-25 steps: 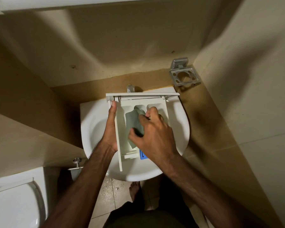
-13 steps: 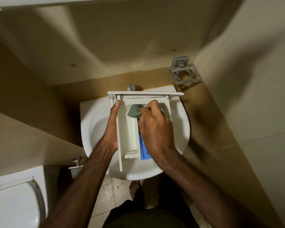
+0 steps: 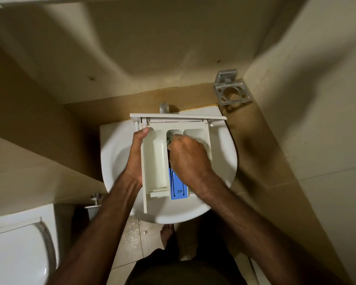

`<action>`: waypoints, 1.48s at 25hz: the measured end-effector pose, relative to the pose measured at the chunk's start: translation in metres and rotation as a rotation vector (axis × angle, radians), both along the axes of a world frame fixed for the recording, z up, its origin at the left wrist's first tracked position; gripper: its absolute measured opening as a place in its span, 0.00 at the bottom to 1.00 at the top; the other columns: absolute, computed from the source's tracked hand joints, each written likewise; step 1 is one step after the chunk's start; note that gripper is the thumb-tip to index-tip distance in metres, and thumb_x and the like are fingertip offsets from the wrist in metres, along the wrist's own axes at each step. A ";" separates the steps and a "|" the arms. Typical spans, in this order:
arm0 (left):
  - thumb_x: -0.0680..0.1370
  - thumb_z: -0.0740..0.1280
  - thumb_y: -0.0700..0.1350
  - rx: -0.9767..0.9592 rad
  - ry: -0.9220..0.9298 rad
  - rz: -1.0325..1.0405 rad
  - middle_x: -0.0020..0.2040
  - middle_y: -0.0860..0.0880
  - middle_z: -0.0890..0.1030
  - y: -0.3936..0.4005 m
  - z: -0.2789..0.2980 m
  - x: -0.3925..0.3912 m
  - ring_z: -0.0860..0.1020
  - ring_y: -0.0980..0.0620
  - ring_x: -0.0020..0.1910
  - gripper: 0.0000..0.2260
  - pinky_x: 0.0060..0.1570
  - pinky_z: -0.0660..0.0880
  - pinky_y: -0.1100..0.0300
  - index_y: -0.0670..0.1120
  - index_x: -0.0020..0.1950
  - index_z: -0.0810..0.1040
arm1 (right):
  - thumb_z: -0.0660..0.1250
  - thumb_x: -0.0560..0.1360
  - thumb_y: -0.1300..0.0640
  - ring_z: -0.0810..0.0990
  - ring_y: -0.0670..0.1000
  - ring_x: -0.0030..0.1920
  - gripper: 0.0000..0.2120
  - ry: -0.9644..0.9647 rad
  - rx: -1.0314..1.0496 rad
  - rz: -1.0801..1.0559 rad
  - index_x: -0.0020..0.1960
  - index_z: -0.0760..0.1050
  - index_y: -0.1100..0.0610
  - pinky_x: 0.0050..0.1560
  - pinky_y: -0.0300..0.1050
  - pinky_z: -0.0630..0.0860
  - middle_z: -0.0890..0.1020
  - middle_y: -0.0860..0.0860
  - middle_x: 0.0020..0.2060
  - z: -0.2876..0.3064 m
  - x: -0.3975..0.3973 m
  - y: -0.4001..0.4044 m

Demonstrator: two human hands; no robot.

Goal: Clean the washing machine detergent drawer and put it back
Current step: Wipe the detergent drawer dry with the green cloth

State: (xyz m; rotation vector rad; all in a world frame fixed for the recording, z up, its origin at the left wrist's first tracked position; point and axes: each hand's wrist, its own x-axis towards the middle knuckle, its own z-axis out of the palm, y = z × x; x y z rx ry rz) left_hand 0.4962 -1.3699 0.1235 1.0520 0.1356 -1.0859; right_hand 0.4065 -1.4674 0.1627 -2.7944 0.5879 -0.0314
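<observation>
My left hand (image 3: 135,159) clamps the drawer (image 3: 155,161) steady over the sink (image 3: 224,161); my right hand (image 3: 188,159), fisted around the cloth (image 3: 169,141), should scrub firmly into the middle compartment's far corners.

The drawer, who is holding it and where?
The left hand grips the detergent drawer by its left side wall. The right hand is closed on a cloth inside.

cream drawer (image 3: 155,161) w/ blue insert (image 3: 178,188), white sink (image 3: 115,153)
</observation>
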 end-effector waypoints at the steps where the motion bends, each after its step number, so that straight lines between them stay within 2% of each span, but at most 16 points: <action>1: 0.77 0.61 0.64 -0.001 -0.001 0.009 0.42 0.45 0.83 -0.001 -0.001 -0.003 0.81 0.47 0.39 0.23 0.42 0.77 0.56 0.47 0.47 0.86 | 0.68 0.74 0.73 0.84 0.61 0.44 0.09 0.062 0.021 -0.002 0.51 0.80 0.63 0.38 0.48 0.73 0.83 0.58 0.46 0.005 -0.001 -0.003; 5: 0.74 0.63 0.63 0.028 0.003 -0.024 0.40 0.45 0.82 -0.006 0.004 -0.012 0.80 0.47 0.37 0.22 0.41 0.76 0.56 0.47 0.44 0.86 | 0.67 0.78 0.68 0.82 0.58 0.48 0.07 0.094 0.075 -0.085 0.47 0.75 0.58 0.41 0.46 0.69 0.78 0.54 0.44 0.006 -0.006 -0.006; 9: 0.75 0.62 0.62 0.045 0.021 -0.023 0.36 0.46 0.82 -0.008 0.006 -0.014 0.79 0.49 0.34 0.22 0.36 0.75 0.60 0.47 0.40 0.86 | 0.65 0.77 0.70 0.84 0.59 0.48 0.12 0.067 -0.030 -0.140 0.57 0.80 0.60 0.40 0.47 0.70 0.83 0.56 0.50 -0.013 -0.003 -0.001; 11: 0.78 0.59 0.60 0.028 0.016 -0.016 0.36 0.47 0.83 -0.009 0.008 -0.013 0.80 0.49 0.33 0.23 0.35 0.76 0.61 0.47 0.39 0.86 | 0.68 0.71 0.73 0.84 0.61 0.39 0.13 -0.110 -0.097 -0.215 0.51 0.81 0.61 0.33 0.46 0.70 0.84 0.57 0.44 -0.019 0.002 0.001; 13: 0.80 0.57 0.60 -0.003 0.019 -0.011 0.36 0.47 0.84 -0.011 0.013 -0.011 0.82 0.50 0.33 0.24 0.35 0.78 0.63 0.47 0.40 0.87 | 0.70 0.66 0.74 0.80 0.60 0.26 0.10 -0.400 -0.155 -0.298 0.41 0.81 0.61 0.23 0.43 0.70 0.83 0.56 0.37 -0.028 0.006 0.001; 14: 0.80 0.57 0.60 -0.019 0.024 -0.008 0.37 0.47 0.84 -0.012 0.014 -0.009 0.82 0.50 0.34 0.24 0.36 0.79 0.63 0.47 0.41 0.88 | 0.68 0.72 0.72 0.79 0.58 0.25 0.09 -0.508 -0.189 -0.324 0.40 0.81 0.60 0.22 0.43 0.70 0.82 0.56 0.36 -0.030 0.006 0.000; 16: 0.78 0.58 0.60 -0.037 0.014 -0.008 0.39 0.46 0.85 -0.012 0.019 -0.010 0.83 0.50 0.35 0.23 0.37 0.79 0.62 0.47 0.43 0.88 | 0.57 0.85 0.65 0.79 0.55 0.27 0.18 -0.637 -0.210 -0.381 0.44 0.83 0.60 0.24 0.44 0.72 0.82 0.54 0.38 -0.032 0.002 0.003; 17: 0.77 0.59 0.61 -0.045 0.022 -0.004 0.40 0.46 0.84 -0.013 0.020 -0.011 0.83 0.49 0.36 0.23 0.38 0.79 0.62 0.47 0.45 0.87 | 0.55 0.87 0.61 0.78 0.53 0.28 0.20 -0.669 -0.198 -0.405 0.46 0.83 0.59 0.26 0.44 0.73 0.81 0.53 0.39 -0.027 0.000 0.003; 20: 0.74 0.61 0.61 -0.087 0.036 0.011 0.41 0.45 0.84 -0.014 0.020 -0.014 0.83 0.49 0.37 0.22 0.38 0.80 0.61 0.45 0.51 0.84 | 0.64 0.83 0.65 0.77 0.51 0.31 0.10 -0.703 -0.248 -0.395 0.45 0.82 0.59 0.30 0.41 0.72 0.79 0.53 0.40 -0.022 -0.001 0.000; 22: 0.74 0.62 0.60 -0.097 0.020 0.016 0.40 0.45 0.84 -0.014 0.017 -0.014 0.83 0.49 0.36 0.21 0.37 0.80 0.61 0.45 0.48 0.85 | 0.71 0.76 0.70 0.76 0.53 0.31 0.07 -0.649 -0.258 -0.309 0.43 0.79 0.60 0.29 0.45 0.74 0.79 0.56 0.41 -0.021 -0.001 0.000; 24: 0.75 0.61 0.60 -0.069 -0.005 0.016 0.38 0.46 0.84 -0.012 0.019 -0.012 0.83 0.49 0.34 0.21 0.36 0.80 0.62 0.46 0.43 0.86 | 0.75 0.70 0.70 0.78 0.54 0.33 0.08 -0.481 -0.267 -0.196 0.45 0.81 0.61 0.27 0.46 0.75 0.80 0.57 0.44 -0.019 -0.002 0.002; 27: 0.74 0.62 0.60 -0.041 -0.022 -0.012 0.36 0.46 0.83 -0.010 0.018 -0.009 0.82 0.49 0.34 0.20 0.36 0.79 0.62 0.47 0.42 0.86 | 0.78 0.60 0.66 0.79 0.51 0.32 0.11 -0.112 -0.360 -0.101 0.41 0.85 0.57 0.25 0.41 0.65 0.82 0.52 0.43 -0.010 0.000 0.005; 29: 0.76 0.61 0.59 -0.023 -0.010 -0.015 0.35 0.46 0.83 -0.008 0.016 -0.009 0.81 0.50 0.32 0.19 0.34 0.78 0.63 0.46 0.43 0.84 | 0.79 0.55 0.67 0.78 0.51 0.27 0.11 -0.032 -0.368 -0.049 0.33 0.83 0.56 0.26 0.39 0.59 0.82 0.52 0.39 0.002 0.004 0.003; 31: 0.77 0.61 0.59 0.001 -0.007 -0.013 0.34 0.46 0.82 -0.007 0.015 -0.007 0.81 0.50 0.31 0.19 0.33 0.77 0.63 0.46 0.43 0.82 | 0.79 0.60 0.68 0.80 0.52 0.30 0.10 0.060 -0.323 -0.007 0.38 0.84 0.57 0.28 0.41 0.62 0.82 0.54 0.43 0.012 0.006 0.002; 34: 0.72 0.66 0.62 0.005 -0.004 -0.012 0.40 0.45 0.81 -0.005 0.017 0.000 0.79 0.47 0.37 0.20 0.41 0.76 0.57 0.46 0.46 0.83 | 0.71 0.73 0.70 0.84 0.58 0.44 0.09 0.050 -0.229 0.059 0.51 0.83 0.61 0.36 0.48 0.69 0.80 0.57 0.55 0.017 0.007 -0.004; 37: 0.75 0.63 0.64 0.007 -0.035 -0.025 0.45 0.43 0.79 -0.004 0.017 0.004 0.78 0.45 0.41 0.23 0.43 0.74 0.55 0.45 0.53 0.82 | 0.66 0.80 0.63 0.80 0.57 0.52 0.07 0.064 -0.084 0.129 0.52 0.83 0.59 0.43 0.47 0.66 0.78 0.54 0.55 0.016 0.004 -0.027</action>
